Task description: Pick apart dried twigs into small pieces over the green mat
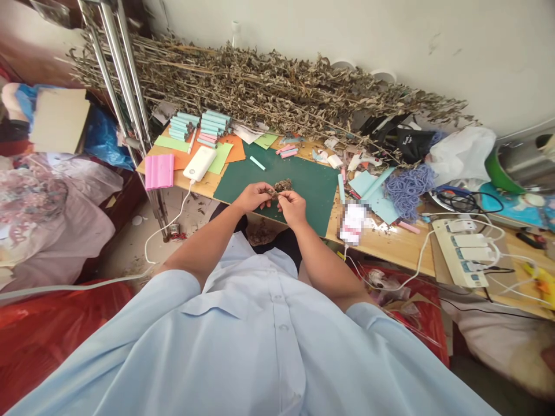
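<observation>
Your left hand [252, 196] curls closed, pinching one side of the clump of dried herb [282, 185] over the green cutting mat [312, 182]. Just right of it, your right hand [292, 207] pinches the clump's other side.

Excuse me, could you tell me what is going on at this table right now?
A person in a light blue shirt sits at a cluttered wooden table. The left hand and right hand together pinch a small clump of dried plant matter above a green cutting mat. Behind the mat lies a long heap of dried stalks, with stacked teal and pink paper rolls at the far left and a white power bank nearby.
</observation>
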The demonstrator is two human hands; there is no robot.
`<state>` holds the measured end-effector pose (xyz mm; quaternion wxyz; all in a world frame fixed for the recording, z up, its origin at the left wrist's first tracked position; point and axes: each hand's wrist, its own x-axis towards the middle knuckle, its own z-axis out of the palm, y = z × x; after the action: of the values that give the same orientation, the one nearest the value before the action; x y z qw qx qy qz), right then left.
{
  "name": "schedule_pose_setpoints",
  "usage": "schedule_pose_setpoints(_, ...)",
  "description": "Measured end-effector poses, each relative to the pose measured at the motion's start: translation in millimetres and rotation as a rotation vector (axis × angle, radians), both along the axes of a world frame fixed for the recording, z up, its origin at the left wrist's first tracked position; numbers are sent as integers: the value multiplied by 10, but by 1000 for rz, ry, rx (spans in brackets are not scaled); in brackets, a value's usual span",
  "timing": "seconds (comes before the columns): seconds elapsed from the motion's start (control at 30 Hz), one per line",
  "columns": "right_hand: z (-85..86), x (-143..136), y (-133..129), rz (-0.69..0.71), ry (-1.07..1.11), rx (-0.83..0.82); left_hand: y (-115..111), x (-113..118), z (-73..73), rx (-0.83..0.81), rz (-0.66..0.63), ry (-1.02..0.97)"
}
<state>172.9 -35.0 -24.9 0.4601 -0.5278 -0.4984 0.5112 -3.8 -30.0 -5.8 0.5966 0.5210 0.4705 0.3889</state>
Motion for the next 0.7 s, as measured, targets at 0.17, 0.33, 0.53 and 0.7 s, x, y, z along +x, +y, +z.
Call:
schedule_pose_setpoints(0.17, -29, 18, 34, -58, 29, -23, 24, -36, -44, 1, 10, -95)
schedule_pose_setpoints(0.33, -17, 6, 27, -33, 17, -1, 40, -64, -104, -3, -12, -174)
schedule_pose_setpoints(0.53, 46, 15, -12, 32, 0, 20, 22, -37, -69, 45, -12, -22)
schedule_pose_setpoints(0.7, 67, 31, -41, 69, 6, 25, 0, 6, -75, 79, 22, 109)
